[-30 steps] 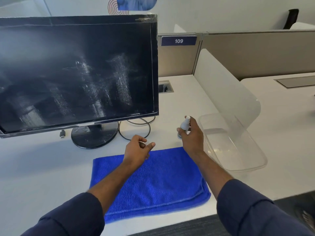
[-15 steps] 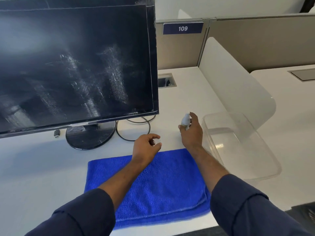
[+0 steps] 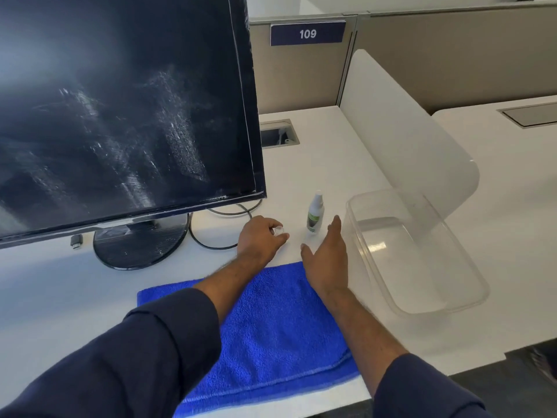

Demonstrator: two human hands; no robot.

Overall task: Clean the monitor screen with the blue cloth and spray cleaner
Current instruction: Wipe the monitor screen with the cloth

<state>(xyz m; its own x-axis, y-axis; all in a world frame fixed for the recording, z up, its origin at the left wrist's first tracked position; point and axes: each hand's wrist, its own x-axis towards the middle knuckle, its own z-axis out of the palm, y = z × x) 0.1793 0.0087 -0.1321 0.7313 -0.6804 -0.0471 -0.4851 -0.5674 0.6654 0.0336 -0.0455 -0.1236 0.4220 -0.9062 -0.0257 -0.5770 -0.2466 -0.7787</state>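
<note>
Left hand (image 3: 260, 239): fingers curled, pinching a small clear cap (image 3: 279, 230) just above the counter (image 3: 316, 164). Right hand (image 3: 327, 260): fingers straight and relaxed, holding nothing, just beside the spray bottle (image 3: 315, 213). Bottle stands upright, uncapped, between the hands and a clear plastic tub (image 3: 422, 251). Blue cloth (image 3: 271, 327) lies flat under both forearms. Monitor screen (image 3: 120, 110), streaked, at left.

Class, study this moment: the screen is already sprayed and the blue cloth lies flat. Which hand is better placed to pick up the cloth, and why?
Probably the right hand: it is open and empty at the blue cloth's far edge. The left hand pinches a small clear cap.
</note>
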